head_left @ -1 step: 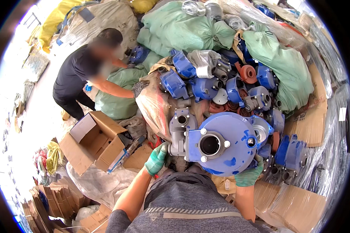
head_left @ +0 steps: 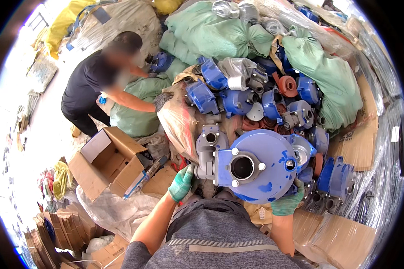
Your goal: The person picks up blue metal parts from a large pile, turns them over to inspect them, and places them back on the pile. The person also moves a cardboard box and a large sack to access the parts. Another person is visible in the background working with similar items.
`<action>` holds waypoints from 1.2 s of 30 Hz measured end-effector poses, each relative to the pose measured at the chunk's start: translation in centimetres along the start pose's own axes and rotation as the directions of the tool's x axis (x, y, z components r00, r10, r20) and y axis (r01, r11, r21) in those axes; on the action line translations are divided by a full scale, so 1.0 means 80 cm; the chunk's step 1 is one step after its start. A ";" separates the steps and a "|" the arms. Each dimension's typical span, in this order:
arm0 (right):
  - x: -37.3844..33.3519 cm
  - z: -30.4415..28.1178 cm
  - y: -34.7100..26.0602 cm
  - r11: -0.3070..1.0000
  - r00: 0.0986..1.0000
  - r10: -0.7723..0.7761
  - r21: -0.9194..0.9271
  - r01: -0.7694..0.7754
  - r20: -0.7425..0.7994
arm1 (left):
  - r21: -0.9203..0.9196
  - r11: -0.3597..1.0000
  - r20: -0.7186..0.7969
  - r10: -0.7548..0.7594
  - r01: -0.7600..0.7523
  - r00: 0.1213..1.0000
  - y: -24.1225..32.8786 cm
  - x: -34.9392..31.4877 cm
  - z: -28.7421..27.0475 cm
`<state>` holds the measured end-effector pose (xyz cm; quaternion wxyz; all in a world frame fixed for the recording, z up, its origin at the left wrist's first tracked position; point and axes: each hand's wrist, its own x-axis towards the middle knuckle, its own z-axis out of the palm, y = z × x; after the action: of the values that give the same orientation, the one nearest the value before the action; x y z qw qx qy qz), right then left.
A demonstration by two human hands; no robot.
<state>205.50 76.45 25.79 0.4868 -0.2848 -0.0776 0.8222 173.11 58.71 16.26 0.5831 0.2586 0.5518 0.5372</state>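
Note:
I hold a large blue pump casing (head_left: 278, 159) in front of my waist. It is round, with a dark bolted opening and scuffed paint. A grey pipe elbow (head_left: 205, 169) sticks out at its left. My left hand (head_left: 181, 184), in a green glove, grips the end of that elbow with fingers closed. At the lower right, my right hand (head_left: 287, 201), also in a green glove, is closed around the casing's rim; its fingertips are partly hidden. Beyond lies a heap of blue pump parts (head_left: 235, 101), with a smaller grey-blue casing (head_left: 212, 140) just past the elbow.
At the left a person (head_left: 92, 85) in dark clothes leans over a green sack (head_left: 132, 116), one gloved hand on a pale sack (head_left: 177, 119). An open cardboard box (head_left: 126, 159) sits nearer. Green sacks (head_left: 211, 33) back the heap; plastic-wrapped goods (head_left: 381, 179) stand at the right.

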 end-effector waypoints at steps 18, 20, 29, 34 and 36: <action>0.007 0.033 0.047 0.995 0.996 0.027 -0.103 -0.019 0.080 | -0.569 0.803 -0.132 -0.301 0.176 0.945 -0.039 0.008 -0.012; 0.010 0.036 0.053 0.994 0.996 0.041 -0.107 -0.033 0.074 | -0.472 0.882 -0.276 -0.154 0.006 0.949 -0.043 0.008 -0.009; 0.020 0.068 0.059 0.987 0.998 0.049 -0.150 -0.053 -0.031 | -0.374 0.874 -0.251 0.226 -0.310 0.941 -0.029 -0.028 -0.018; 0.017 0.071 0.063 0.982 0.994 0.101 -0.162 -0.094 0.035 | -0.203 0.979 -0.290 -0.062 0.002 0.955 -0.006 -0.029 -0.025; 0.021 0.066 0.062 0.972 0.991 0.117 -0.212 -0.102 0.059 | -0.407 0.896 -0.246 -0.295 0.178 0.923 0.000 -0.021 -0.019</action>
<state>198.25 76.12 27.44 0.4048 -0.3087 -0.1648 0.8448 172.05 56.73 16.53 0.5924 -0.0130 0.5480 0.5904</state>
